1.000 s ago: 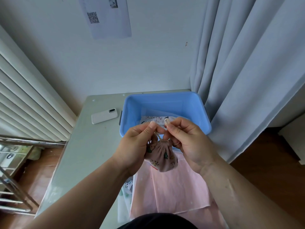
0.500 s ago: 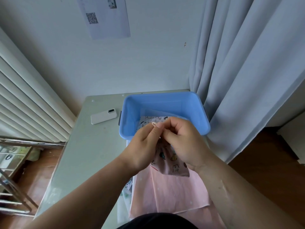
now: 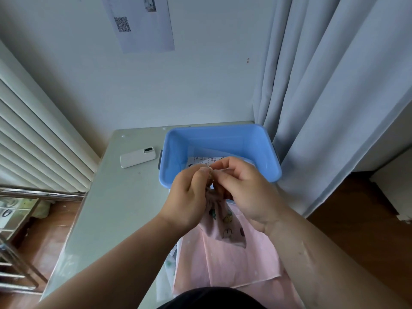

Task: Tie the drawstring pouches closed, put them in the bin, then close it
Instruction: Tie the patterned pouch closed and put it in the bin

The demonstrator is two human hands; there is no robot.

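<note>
- A pale wall carries a printed sheet (image 3: 142,23) with a square code. A grey curtain (image 3: 334,85) hangs on the right and a white slatted panel (image 3: 33,141) runs along the left.
- A glossy grey worktop (image 3: 124,197) stands against the wall, with a wooden floor on either side.
- A white phone (image 3: 137,156) lies face down on the worktop, just left of the blue bin (image 3: 218,137).
- The bin sits uncovered at the far right of the worktop, touching the curtain. A white printed pouch (image 3: 200,160) lies inside it.
- The left hand (image 3: 189,197) and right hand (image 3: 243,192) meet in the air over the bin's near rim.
- The fingers (image 3: 225,172) of both hands are curled and pinch the thin cord (image 3: 209,175) at the gathered neck of a pink pouch (image 3: 225,226).
- The pink pouch, printed with small figures, hangs below the hands, between the wrists and clear of the bin.
- Pink fabric (image 3: 223,264) lies flat on the worktop under the hanging pouch, near the person's body.
</note>
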